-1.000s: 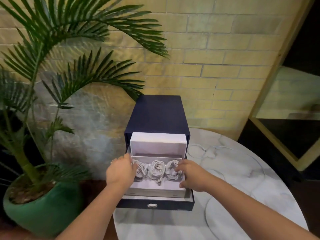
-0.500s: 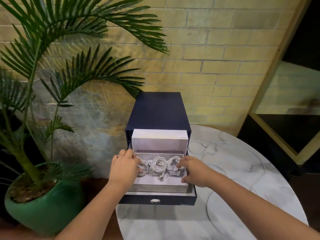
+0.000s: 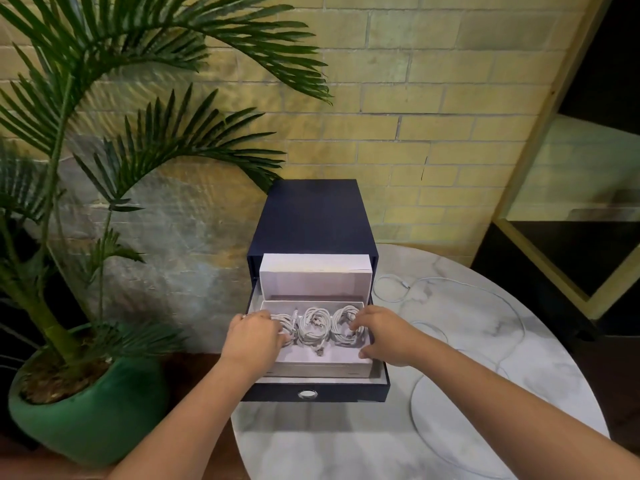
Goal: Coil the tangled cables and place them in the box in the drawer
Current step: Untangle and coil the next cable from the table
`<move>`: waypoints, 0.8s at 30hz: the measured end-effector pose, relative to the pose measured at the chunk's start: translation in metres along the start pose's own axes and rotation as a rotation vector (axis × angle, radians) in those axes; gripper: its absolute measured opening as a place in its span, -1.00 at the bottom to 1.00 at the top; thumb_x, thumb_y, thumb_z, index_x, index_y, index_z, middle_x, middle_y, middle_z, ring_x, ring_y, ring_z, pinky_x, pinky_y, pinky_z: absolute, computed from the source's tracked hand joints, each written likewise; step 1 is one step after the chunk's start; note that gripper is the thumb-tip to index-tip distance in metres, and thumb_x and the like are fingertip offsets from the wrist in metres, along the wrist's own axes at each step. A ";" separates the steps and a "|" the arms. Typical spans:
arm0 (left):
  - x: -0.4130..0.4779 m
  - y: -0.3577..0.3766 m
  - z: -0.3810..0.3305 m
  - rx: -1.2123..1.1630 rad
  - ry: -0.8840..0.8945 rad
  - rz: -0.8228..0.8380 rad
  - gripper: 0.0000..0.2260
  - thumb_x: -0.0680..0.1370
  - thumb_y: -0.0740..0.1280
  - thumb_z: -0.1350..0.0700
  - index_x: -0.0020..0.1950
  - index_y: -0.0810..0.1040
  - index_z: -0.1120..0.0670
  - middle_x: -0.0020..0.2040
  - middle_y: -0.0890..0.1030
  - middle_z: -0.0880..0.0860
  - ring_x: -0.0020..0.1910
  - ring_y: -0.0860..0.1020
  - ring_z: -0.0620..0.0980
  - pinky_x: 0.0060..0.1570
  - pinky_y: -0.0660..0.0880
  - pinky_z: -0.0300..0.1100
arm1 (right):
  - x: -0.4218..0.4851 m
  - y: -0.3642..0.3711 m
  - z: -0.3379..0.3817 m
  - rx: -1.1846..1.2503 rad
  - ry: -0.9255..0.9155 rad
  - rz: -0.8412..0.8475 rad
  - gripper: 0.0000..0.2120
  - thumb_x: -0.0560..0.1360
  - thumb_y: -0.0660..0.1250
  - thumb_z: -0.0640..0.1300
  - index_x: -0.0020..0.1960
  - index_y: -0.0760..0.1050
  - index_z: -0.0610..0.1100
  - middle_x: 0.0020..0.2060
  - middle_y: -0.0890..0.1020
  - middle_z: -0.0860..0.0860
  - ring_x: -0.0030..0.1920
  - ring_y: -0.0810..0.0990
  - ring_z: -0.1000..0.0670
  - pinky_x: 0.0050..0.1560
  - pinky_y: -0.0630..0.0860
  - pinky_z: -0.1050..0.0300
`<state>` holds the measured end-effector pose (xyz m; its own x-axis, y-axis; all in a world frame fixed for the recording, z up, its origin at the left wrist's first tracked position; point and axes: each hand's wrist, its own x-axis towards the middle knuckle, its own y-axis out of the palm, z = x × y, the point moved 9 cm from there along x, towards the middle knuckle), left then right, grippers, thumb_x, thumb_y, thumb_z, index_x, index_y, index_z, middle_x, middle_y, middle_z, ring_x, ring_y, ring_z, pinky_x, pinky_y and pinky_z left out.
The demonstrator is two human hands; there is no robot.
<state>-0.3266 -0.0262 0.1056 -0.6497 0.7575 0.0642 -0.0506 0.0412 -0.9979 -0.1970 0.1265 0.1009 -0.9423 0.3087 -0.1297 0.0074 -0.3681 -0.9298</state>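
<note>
— White card box [image 3: 322,367], rectangular, is sitting in the pulled-out navy drawer [image 3: 277,394]. Contents?
— Three coiled cables [image 3: 313,325], pale and ropey, are lying side by side inside. The left hand [image 3: 254,336] is covering the left coil [image 3: 285,322], grip hidden; the right hand [image 3: 381,332] is resting spread fingers on the right coil [image 3: 343,323], thumb on the rim.

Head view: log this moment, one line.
cables: three coiled in box | drawer: open | left hand, right hand: touching cables | loose cable: table

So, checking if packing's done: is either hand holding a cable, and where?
Left hand covers the left coil, its grip hidden; right hand rests fingertips on top of the right coil.
</note>
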 end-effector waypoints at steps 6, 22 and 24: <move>-0.003 -0.001 0.000 0.083 -0.025 -0.015 -0.76 0.60 0.19 -0.06 0.25 0.44 -0.09 0.14 0.58 -0.06 0.19 0.46 0.00 0.11 0.21 -0.04 | -0.001 0.001 -0.001 0.007 0.011 -0.002 -0.50 0.41 0.50 -0.07 0.31 0.49 -0.07 0.30 0.44 0.00 0.30 0.40 -0.03 0.30 0.37 0.14; 0.001 0.007 -0.006 0.088 0.052 0.113 -0.69 0.60 0.05 -0.02 0.22 0.51 -0.15 0.22 0.54 -0.07 0.11 0.54 0.04 0.09 0.34 0.00 | 0.000 0.002 -0.001 0.017 0.017 -0.006 -0.51 0.40 0.50 -0.06 0.30 0.50 -0.05 0.29 0.45 0.00 0.28 0.42 -0.04 0.29 0.40 0.11; 0.001 0.006 -0.006 0.035 0.039 0.127 -0.66 0.61 0.03 -0.09 0.27 0.51 -0.18 0.27 0.52 -0.08 0.17 0.52 0.02 0.16 0.35 0.02 | 0.000 0.001 -0.002 0.014 0.016 -0.007 -0.51 0.40 0.50 -0.06 0.30 0.49 -0.05 0.30 0.45 0.00 0.29 0.41 -0.03 0.30 0.39 0.12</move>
<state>-0.3229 -0.0212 0.0999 -0.6224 0.7801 -0.0634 0.0030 -0.0786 -0.9969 -0.1961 0.1274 0.0991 -0.9367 0.3256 -0.1284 -0.0042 -0.3775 -0.9260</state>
